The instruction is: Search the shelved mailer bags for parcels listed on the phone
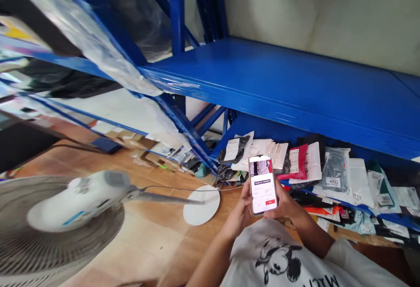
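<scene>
A smartphone (pixel 262 186) is held upright in front of my body, its lit screen facing me. The screen shows a camera picture at the top and a white form with a red button below. My left hand (pixel 243 210) wraps the phone's left edge, fingers partly hidden behind it. On the other side, my right hand (pixel 282 204) grips the right edge, with the thumb near the bottom of the screen. Just beyond the phone lie parcels in plastic mailers, among them a red parcel (pixel 297 162) and a grey parcel (pixel 335 171) labelled 4002.
A blue metal shelf (pixel 278 81) spans the view above the parcels, with its plastic-wrapped post (pixel 108 55) to the left. A standing fan (pixel 88 199) fills the lower left, its round white base (pixel 201 206) on the tiled floor (pixel 157 234). More parcels (pixel 344 217) lie on the lowest level.
</scene>
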`<act>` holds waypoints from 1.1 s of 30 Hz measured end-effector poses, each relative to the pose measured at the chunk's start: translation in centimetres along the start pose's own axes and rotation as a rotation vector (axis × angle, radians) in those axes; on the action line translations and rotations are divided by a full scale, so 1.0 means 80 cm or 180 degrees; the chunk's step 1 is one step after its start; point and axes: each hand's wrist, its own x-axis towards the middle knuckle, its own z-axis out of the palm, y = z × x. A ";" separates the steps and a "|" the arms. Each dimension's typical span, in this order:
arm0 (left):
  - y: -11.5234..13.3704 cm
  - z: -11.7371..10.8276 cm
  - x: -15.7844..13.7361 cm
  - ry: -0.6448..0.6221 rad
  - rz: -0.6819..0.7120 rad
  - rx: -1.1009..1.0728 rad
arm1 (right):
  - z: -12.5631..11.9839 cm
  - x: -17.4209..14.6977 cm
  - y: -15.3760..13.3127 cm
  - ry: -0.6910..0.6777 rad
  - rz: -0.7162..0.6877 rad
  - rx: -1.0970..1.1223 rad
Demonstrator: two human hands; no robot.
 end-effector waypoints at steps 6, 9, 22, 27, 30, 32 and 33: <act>-0.014 0.016 -0.019 0.0448 0.0319 0.0126 | -0.009 -0.004 0.000 -0.0367 -0.0061 -0.0015; -0.024 0.030 -0.024 0.0601 0.0393 0.0145 | -0.019 -0.012 -0.002 -0.0531 0.0011 0.0001; -0.071 0.074 -0.042 0.0722 0.0422 0.0055 | -0.053 -0.046 -0.008 -0.0811 0.0632 0.0225; -0.082 0.073 -0.043 0.0612 0.0399 -0.0007 | -0.048 -0.043 -0.012 -0.0507 0.0597 0.0404; -0.082 0.073 -0.037 0.0680 0.0484 -0.0033 | -0.049 -0.043 -0.008 -0.0365 0.0460 0.0452; -0.083 0.075 -0.034 0.0688 0.0648 -0.0024 | -0.053 -0.049 0.001 -0.0176 0.0468 0.0403; -0.085 0.074 -0.033 0.0618 0.0672 -0.0011 | -0.057 -0.053 0.008 -0.0107 0.0522 0.0362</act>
